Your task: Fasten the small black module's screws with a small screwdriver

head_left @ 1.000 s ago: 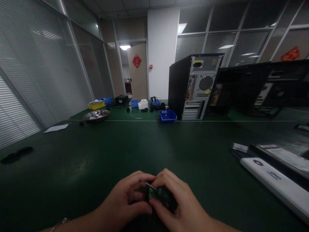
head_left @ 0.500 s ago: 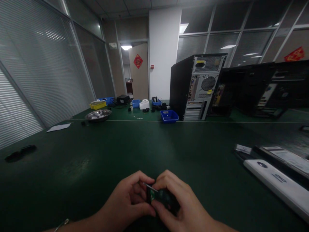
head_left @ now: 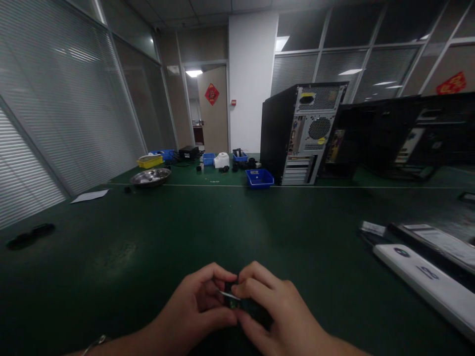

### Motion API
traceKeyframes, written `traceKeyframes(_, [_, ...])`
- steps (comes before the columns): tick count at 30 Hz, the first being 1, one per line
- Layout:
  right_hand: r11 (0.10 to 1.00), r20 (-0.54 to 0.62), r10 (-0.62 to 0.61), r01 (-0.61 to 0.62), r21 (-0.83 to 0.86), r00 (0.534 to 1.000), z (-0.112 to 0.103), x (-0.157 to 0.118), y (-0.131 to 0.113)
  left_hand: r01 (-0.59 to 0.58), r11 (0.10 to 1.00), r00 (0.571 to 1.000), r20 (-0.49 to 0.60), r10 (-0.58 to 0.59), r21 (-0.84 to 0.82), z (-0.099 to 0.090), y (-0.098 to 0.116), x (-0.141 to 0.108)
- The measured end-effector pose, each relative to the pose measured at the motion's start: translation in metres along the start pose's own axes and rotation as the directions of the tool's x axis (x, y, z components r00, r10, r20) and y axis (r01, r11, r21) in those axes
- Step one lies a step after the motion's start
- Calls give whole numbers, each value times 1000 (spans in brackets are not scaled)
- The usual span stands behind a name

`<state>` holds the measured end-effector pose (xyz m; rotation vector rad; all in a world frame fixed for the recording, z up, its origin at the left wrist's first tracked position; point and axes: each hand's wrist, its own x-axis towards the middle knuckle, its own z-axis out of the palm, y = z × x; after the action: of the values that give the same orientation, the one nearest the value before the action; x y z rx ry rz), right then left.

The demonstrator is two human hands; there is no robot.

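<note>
Near the front edge of the green table (head_left: 185, 222), my left hand (head_left: 204, 304) has its fingers closed round a small dark part with a green circuit board (head_left: 233, 302). My right hand (head_left: 274, 309) touches the same part from the right, its fingers wrapped round a dark handle with a thin metal blade (head_left: 229, 295). The blade lies across the board between my two hands. My right fingers and palm hide most of the handle, and the outline of the small part is too dark to make out.
At the back stand a computer tower (head_left: 280, 133), a blue tray (head_left: 260, 179) and a metal dish (head_left: 151, 177). A white device (head_left: 426, 279) lies on the right, a black object (head_left: 31, 236) on the left.
The thin blade has tilted and lies slightly lower across the board. My right fingers have shifted over the handle and cover more of it.
</note>
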<state>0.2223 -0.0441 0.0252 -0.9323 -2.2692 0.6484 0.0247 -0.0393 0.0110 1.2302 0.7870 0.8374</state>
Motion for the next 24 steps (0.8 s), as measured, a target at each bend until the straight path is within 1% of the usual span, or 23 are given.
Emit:
traceKeyframes(2, [999,6,-17,18,-39,1000,0,1,0,-20,1000,1000,-1,20,-7,1,4,0])
traceKeyframes(5, [997,-1,-48,48,-62,999,1,1,1,-36,998,999,-19,37,44,3,9,1])
traceKeyframes(7, [999,-19,-49,48,-21,999,0,1,2,-43,997,997,-59,47,65,1,12,3])
traceKeyframes(9, [998,-54,-26,29,54,998,-2,0,3,-46,997,989,-138,54,63,-3,16,7])
traceKeyframes(13, [989,-99,41,-27,143,994,-7,-1,4,-55,998,947,-315,60,24,-21,23,16])
traceKeyframes(15, [986,-93,52,-36,163,994,-9,-1,4,-91,996,905,-419,75,-18,-32,25,20])
traceKeyframes(17, [982,-88,48,-31,188,995,-9,0,5,-125,991,872,-483,84,-55,-41,26,24])
traceKeyframes(21, [972,-81,55,-35,231,995,-8,2,7,-160,983,850,-519,88,-95,-55,27,28])
traceKeyframes(24, [969,-75,57,-37,245,996,-8,2,10,-181,976,845,-528,91,-123,-61,28,30])
